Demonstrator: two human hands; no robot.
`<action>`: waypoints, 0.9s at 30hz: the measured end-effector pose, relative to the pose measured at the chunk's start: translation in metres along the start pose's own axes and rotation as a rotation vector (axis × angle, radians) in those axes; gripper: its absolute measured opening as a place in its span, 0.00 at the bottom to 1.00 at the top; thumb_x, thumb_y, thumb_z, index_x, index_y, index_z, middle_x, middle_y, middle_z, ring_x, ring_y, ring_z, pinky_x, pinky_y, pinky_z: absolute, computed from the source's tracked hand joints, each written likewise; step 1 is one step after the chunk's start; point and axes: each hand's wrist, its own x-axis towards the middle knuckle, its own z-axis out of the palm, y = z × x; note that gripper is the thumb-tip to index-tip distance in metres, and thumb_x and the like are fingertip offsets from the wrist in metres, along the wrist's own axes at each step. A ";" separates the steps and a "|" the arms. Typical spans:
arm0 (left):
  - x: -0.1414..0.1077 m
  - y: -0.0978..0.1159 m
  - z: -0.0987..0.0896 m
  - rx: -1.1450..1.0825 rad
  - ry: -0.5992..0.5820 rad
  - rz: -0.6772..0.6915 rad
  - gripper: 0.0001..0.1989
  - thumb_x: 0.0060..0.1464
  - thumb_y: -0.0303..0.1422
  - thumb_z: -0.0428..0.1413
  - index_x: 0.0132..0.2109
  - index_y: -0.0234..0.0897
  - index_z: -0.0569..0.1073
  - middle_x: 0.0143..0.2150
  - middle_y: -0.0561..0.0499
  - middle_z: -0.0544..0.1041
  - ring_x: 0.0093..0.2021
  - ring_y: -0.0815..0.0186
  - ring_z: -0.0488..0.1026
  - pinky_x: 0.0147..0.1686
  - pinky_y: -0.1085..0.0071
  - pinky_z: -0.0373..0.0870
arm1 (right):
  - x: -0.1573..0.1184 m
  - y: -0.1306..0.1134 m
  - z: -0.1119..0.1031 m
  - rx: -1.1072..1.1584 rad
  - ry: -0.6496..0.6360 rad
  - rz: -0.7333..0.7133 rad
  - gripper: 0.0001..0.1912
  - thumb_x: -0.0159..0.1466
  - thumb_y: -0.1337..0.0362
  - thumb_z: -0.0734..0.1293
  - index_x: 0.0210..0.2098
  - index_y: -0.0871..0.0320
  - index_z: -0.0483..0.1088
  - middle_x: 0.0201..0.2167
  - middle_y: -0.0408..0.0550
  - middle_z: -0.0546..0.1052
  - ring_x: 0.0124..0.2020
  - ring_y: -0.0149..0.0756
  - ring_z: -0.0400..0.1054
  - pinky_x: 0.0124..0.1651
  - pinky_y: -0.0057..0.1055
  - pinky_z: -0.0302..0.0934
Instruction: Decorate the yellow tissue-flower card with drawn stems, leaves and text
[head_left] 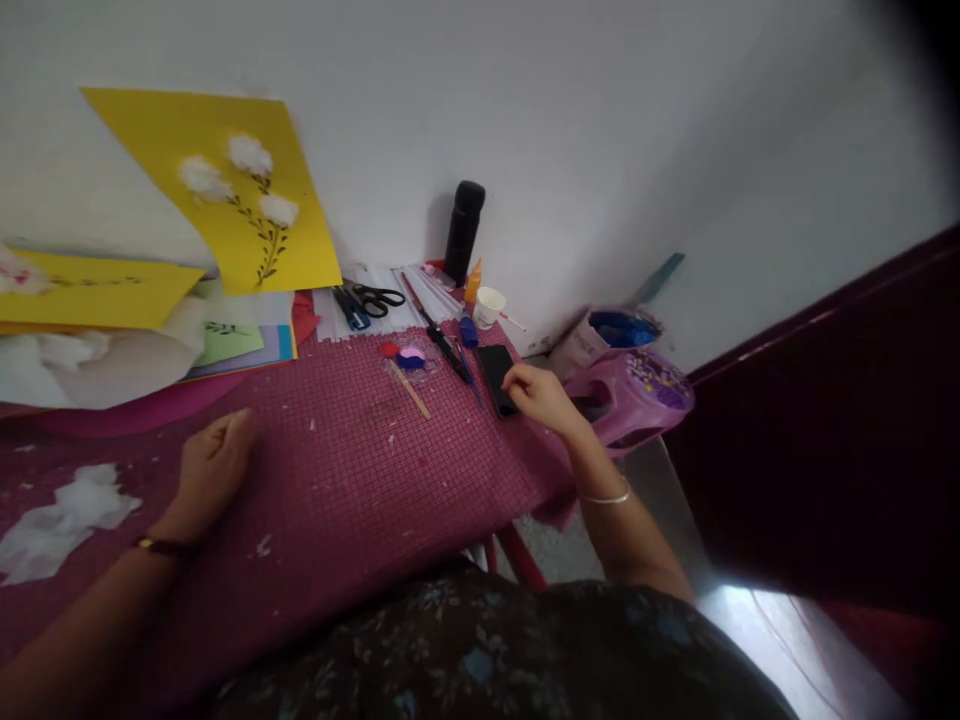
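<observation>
The right hand (pixel 541 396) bends over the black phone (pixel 493 372) near the table's (pixel 352 470) right edge, fingers curled; I can't tell whether they pinch anything. The left hand (pixel 216 455) makes a loose fist near the tissue scraps (pixel 73 510). A careless knuckle could push the phone off; a leftward sweep might smear the paint (pixel 410 362).

Dark floral garment (pixel 480 640), pale bangle (pixel 613 499)
</observation>
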 end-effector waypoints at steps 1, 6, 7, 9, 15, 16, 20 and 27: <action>0.000 0.002 0.001 -0.013 -0.013 -0.011 0.20 0.62 0.43 0.42 0.25 0.38 0.56 0.23 0.58 0.55 0.26 0.75 0.56 0.29 0.79 0.54 | 0.001 0.000 0.000 0.000 -0.046 -0.039 0.08 0.61 0.70 0.61 0.35 0.56 0.72 0.30 0.44 0.76 0.31 0.33 0.68 0.37 0.28 0.57; 0.001 0.005 0.008 -0.032 -0.025 -0.104 0.22 0.52 0.49 0.53 0.26 0.35 0.59 0.22 0.62 0.55 0.27 0.79 0.53 0.32 0.81 0.49 | 0.011 0.001 -0.002 -0.065 -0.203 -0.194 0.07 0.67 0.65 0.62 0.36 0.56 0.72 0.34 0.46 0.78 0.36 0.35 0.71 0.42 0.29 0.59; 0.002 0.003 0.009 -0.026 -0.019 -0.125 0.23 0.52 0.50 0.54 0.26 0.34 0.58 0.22 0.62 0.55 0.27 0.80 0.52 0.33 0.81 0.48 | 0.014 0.001 -0.002 -0.077 -0.229 -0.216 0.08 0.68 0.66 0.61 0.37 0.56 0.72 0.35 0.47 0.79 0.37 0.35 0.71 0.43 0.30 0.60; 0.004 -0.002 0.012 -0.020 -0.017 -0.162 0.24 0.53 0.51 0.53 0.26 0.33 0.58 0.22 0.63 0.55 0.27 0.81 0.52 0.35 0.81 0.47 | 0.022 0.003 0.001 -0.101 -0.275 -0.255 0.08 0.69 0.66 0.61 0.39 0.56 0.72 0.38 0.48 0.80 0.40 0.37 0.73 0.45 0.31 0.61; 0.007 -0.008 0.015 -0.049 -0.025 -0.200 0.25 0.52 0.51 0.52 0.25 0.34 0.57 0.22 0.63 0.54 0.26 0.82 0.51 0.35 0.80 0.46 | 0.050 0.004 0.014 -0.195 -0.335 -0.308 0.10 0.70 0.65 0.60 0.43 0.56 0.74 0.42 0.50 0.81 0.42 0.39 0.74 0.46 0.32 0.61; 0.007 -0.007 0.015 -0.058 -0.028 -0.194 0.24 0.52 0.51 0.53 0.24 0.34 0.57 0.21 0.63 0.54 0.26 0.81 0.51 0.34 0.80 0.46 | 0.056 0.002 0.016 -0.220 -0.335 -0.291 0.10 0.69 0.65 0.60 0.43 0.56 0.74 0.42 0.50 0.82 0.41 0.39 0.75 0.44 0.32 0.61; 0.005 -0.001 0.012 -0.094 -0.043 -0.164 0.21 0.50 0.46 0.55 0.24 0.36 0.57 0.20 0.62 0.55 0.26 0.78 0.52 0.31 0.79 0.47 | 0.095 -0.010 0.026 -0.369 -0.280 -0.129 0.13 0.71 0.61 0.60 0.42 0.56 0.75 0.39 0.51 0.82 0.38 0.40 0.75 0.40 0.31 0.59; 0.002 -0.002 0.013 -0.189 -0.068 -0.086 0.19 0.48 0.47 0.53 0.23 0.40 0.55 0.20 0.59 0.56 0.24 0.72 0.54 0.26 0.74 0.51 | 0.179 -0.022 0.057 -0.501 -0.239 0.114 0.20 0.72 0.58 0.56 0.46 0.61 0.77 0.47 0.62 0.81 0.49 0.48 0.75 0.47 0.36 0.63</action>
